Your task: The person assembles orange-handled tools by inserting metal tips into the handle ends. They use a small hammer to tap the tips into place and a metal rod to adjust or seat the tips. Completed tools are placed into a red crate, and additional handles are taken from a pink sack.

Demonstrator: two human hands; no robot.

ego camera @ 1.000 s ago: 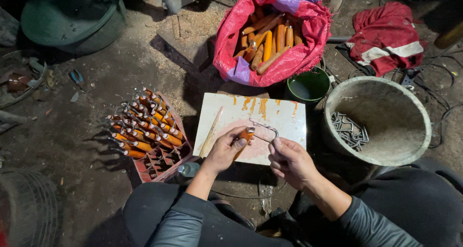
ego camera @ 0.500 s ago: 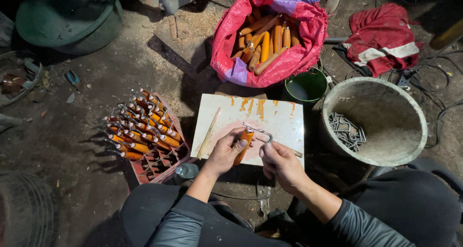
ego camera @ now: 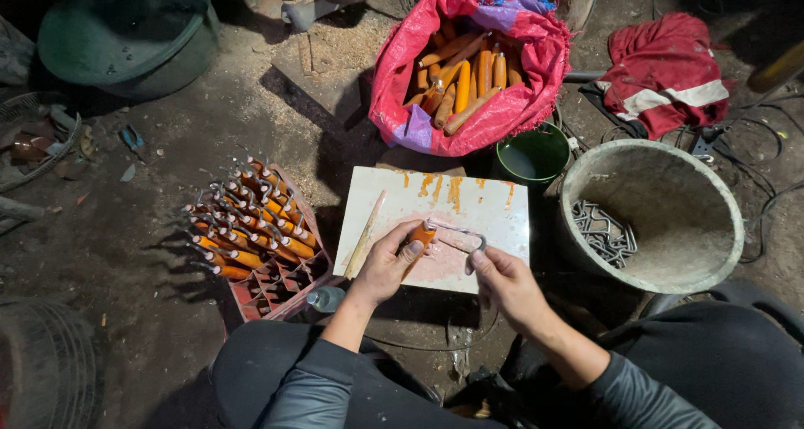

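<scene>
At frame centre, over the white board (ego camera: 494, 207), the left hand (ego camera: 387, 266) clenches an orange wooden handle (ego camera: 421, 235) while the right hand (ego camera: 507, 280) pinches the bent metal wire (ego camera: 459, 226) fitted to it. The wire could slip and jab a finger, since the right-hand grip looks light.

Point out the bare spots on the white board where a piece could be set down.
White board: its upper right is bare, between the orange drips and the green bowl. The left hand, right hand and wooden stick crowd its near edge and left side.
</scene>
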